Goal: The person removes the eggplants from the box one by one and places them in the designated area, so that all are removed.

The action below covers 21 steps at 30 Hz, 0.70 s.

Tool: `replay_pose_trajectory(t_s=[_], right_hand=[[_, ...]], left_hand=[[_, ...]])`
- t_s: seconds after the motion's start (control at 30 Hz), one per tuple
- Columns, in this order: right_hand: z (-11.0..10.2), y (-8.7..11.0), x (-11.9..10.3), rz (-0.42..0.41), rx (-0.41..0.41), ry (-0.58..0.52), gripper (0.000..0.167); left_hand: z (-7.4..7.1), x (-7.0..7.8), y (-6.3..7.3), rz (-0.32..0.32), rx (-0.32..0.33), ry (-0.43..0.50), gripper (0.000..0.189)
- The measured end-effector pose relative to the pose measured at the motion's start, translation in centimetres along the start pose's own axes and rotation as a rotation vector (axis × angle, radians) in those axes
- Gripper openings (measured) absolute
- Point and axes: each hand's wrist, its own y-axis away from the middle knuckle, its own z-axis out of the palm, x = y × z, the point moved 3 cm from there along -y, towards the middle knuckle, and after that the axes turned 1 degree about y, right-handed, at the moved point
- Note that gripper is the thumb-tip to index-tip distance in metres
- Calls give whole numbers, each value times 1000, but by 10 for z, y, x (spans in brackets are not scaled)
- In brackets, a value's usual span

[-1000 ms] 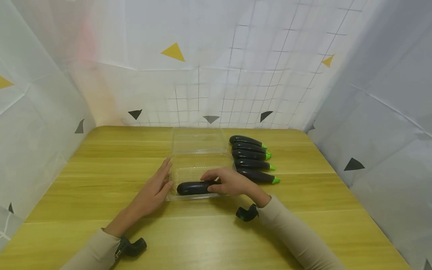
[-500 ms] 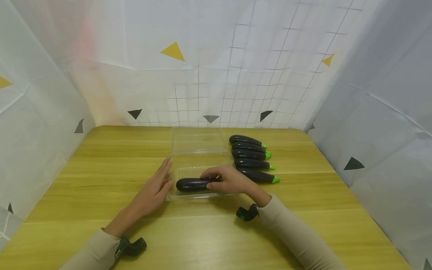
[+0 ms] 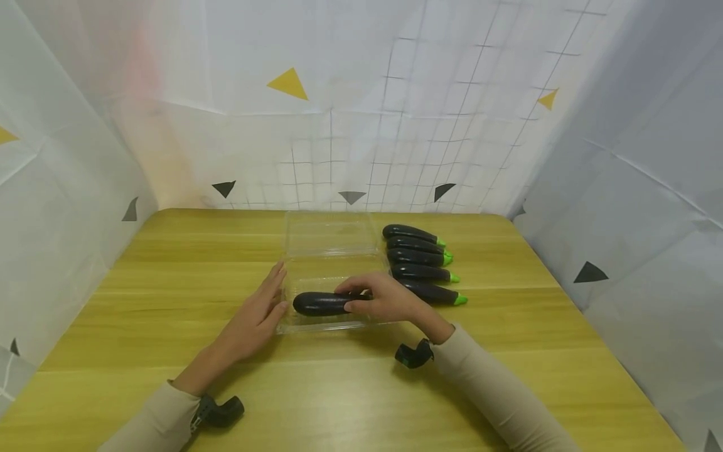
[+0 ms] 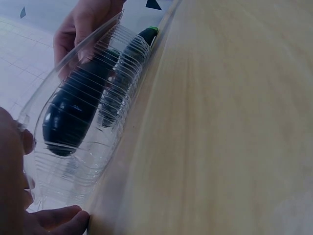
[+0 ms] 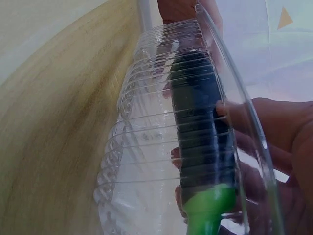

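Note:
My right hand [image 3: 386,299] grips a dark purple eggplant [image 3: 318,304] between thumb and fingers, inside a clear plastic clamshell box [image 3: 324,326]. In the right wrist view the green stem [image 5: 211,205] of this eggplant shows through the box wall. Seen from the left wrist, the eggplant [image 4: 73,110] is tilted and its round end seems raised off the box floor. My left hand [image 3: 254,321] rests along the left side of the box with its fingers extended. The lid [image 3: 332,235] lies folded back on the far side.
Several more eggplants [image 3: 420,273] lie in a row just right of the box, green stems pointing right. The wooden table [image 3: 169,282] is bordered by white sheets [image 3: 237,147] at the back and sides. A small black camera [image 3: 414,354] is worn on each wrist.
The gripped eggplant has moved away from the box's front wall, up in the head view and slightly left. My left hand and the box stay in nearly the same place.

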Motion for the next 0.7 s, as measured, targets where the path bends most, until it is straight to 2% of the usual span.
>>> replay_pose_trajectory(t_s=[0.7], right_hand=[[-12, 3, -5, 10, 75, -18, 31]], left_hand=[[0, -2, 0, 12, 3, 7, 66]])
